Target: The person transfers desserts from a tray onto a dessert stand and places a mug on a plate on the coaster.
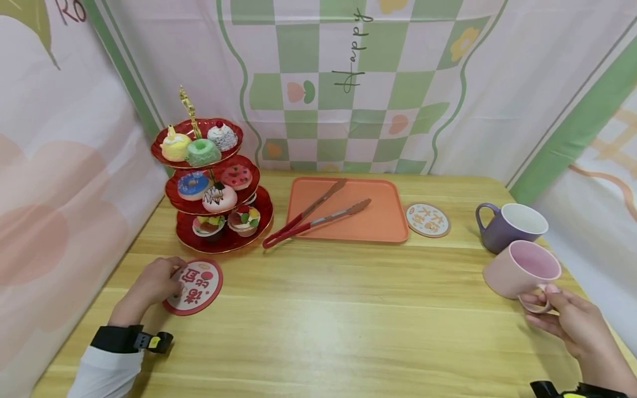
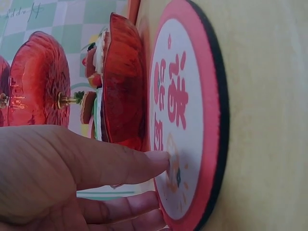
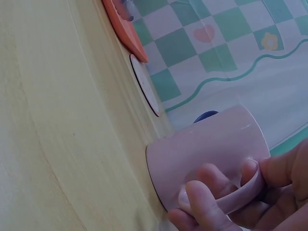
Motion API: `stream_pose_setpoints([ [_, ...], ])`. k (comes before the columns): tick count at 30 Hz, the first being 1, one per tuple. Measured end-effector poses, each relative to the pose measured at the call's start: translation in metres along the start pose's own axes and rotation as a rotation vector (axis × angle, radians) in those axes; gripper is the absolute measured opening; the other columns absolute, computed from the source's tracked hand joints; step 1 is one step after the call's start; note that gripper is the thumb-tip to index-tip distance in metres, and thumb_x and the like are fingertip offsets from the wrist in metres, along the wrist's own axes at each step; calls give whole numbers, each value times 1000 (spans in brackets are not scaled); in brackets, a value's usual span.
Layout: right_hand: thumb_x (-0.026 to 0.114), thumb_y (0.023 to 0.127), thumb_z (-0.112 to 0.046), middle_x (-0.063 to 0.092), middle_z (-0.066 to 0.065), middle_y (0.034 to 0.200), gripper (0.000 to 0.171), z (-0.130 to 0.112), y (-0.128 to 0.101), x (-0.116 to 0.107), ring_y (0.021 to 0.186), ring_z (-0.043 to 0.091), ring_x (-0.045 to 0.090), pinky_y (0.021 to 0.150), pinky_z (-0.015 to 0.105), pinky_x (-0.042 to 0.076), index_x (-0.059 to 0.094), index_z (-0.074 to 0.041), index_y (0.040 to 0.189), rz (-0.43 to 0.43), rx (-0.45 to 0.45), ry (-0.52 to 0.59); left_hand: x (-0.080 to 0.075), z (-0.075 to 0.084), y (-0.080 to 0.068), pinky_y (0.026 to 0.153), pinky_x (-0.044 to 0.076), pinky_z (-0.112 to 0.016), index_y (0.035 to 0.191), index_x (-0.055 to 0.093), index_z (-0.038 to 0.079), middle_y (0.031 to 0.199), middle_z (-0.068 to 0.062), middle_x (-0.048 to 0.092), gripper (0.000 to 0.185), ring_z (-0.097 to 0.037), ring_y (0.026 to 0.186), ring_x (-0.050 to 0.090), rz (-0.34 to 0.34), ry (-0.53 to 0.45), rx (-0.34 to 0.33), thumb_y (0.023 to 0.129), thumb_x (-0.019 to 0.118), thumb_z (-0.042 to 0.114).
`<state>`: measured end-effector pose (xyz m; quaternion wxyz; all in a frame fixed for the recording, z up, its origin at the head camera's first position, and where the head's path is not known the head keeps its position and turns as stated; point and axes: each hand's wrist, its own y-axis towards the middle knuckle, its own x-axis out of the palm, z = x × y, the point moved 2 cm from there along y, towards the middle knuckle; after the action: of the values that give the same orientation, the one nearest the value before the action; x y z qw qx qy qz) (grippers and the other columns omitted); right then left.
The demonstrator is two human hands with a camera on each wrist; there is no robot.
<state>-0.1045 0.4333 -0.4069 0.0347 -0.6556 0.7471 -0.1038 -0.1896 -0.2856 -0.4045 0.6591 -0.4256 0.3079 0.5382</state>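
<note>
On the left, a round red-rimmed coaster (image 1: 200, 293) with red lettering lies at the table surface. My left hand (image 1: 155, 283) pinches its left edge; in the left wrist view the thumb (image 2: 156, 162) is on the coaster's face (image 2: 190, 139) and the fingers are at its rim, their tips partly hidden. At the right, my right hand (image 1: 572, 318) grips the handle of a pink mug (image 1: 512, 273). In the right wrist view fingers pass through the handle (image 3: 240, 195), and the pink mug (image 3: 207, 149) stands upright on the table.
A three-tier red stand (image 1: 224, 243) holds toy cakes and donuts behind the left hand. Red-handled tongs (image 1: 318, 221) lie across an orange tray (image 1: 383, 221). A white coaster (image 1: 428, 220) is beside the tray, and a purple mug (image 1: 497, 235) stands behind the pink one.
</note>
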Motion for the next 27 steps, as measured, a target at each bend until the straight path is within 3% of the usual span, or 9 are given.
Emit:
stream_pose_setpoints([
  [3, 46, 97, -24, 68, 4, 78, 31, 0, -2, 1, 71, 14, 67, 61, 30, 52, 63, -6, 79, 30, -2, 15, 1, 2, 1, 65, 48, -39, 110, 56, -11, 96, -24, 53, 41, -35, 83, 46, 5, 13, 8, 73, 69, -1],
  [9, 45, 98, -24, 68, 3, 76, 31, -8, -4, 10, 70, 13, 66, 60, 28, 52, 60, -3, 79, 52, -48, -60, 1, 4, 2, 68, 47, -41, 110, 57, -11, 98, -25, 51, 40, -37, 86, 44, -2, 28, 5, 73, 69, -1],
  [14, 47, 98, -22, 68, 3, 78, 30, -14, -1, 22, 72, 12, 66, 60, 27, 52, 59, -1, 80, 12, -112, -119, 1, 3, 0, 68, 47, -41, 111, 56, -12, 100, -26, 51, 41, -37, 86, 43, -9, 25, -8, 74, 69, -1],
  [21, 42, 100, -14, 68, 6, 80, 27, -16, 0, 43, 75, 13, 67, 60, 28, 52, 59, 0, 84, -86, -185, -122, 0, 3, 0, 68, 47, -41, 112, 56, -11, 99, -26, 51, 42, -37, 87, 43, -6, 14, -7, 74, 69, 0],
  [27, 41, 100, -13, 68, 4, 81, 25, -20, -2, 68, 77, 10, 66, 62, 26, 52, 58, -1, 85, -141, -226, -194, 3, 3, -1, 67, 44, -41, 108, 58, -11, 95, -22, 53, 37, -35, 85, 44, 31, 37, 37, 74, 67, 0],
])
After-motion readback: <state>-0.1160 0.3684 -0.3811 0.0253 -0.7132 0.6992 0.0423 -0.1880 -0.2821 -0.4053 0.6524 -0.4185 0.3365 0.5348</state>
